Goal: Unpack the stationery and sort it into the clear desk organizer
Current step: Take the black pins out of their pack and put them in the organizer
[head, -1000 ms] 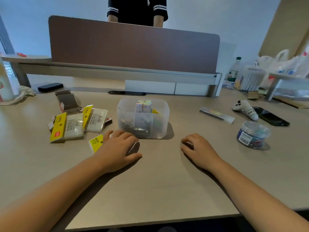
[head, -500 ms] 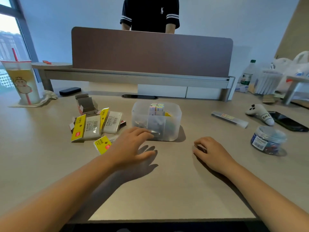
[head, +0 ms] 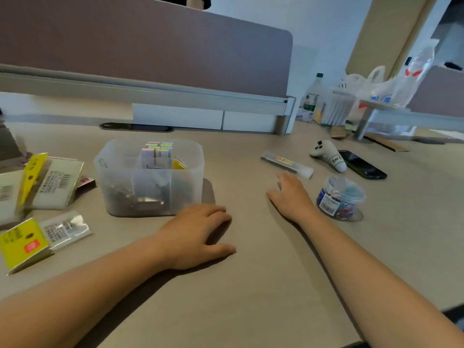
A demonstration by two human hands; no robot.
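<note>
Fingers (head: 216, 217) of both hands relaxed, holding nothing, clear desk organizer (head: 150, 177) (frosted, rounded corners), pastel sticky notes (head: 158, 153) inside

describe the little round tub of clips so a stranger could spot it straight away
Start at the clear desk organizer mid-table and look right, past the right hand. Just beyond it stands a short round clear tub with a barcode label and colourful clips inside, unlike the flat black phone behind it.

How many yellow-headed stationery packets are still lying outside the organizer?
3 in view, all left of the clear organizer: one near the front edge, one directly left of the organizer, one cut off by the frame's left edge. More may lie out of frame.
</note>
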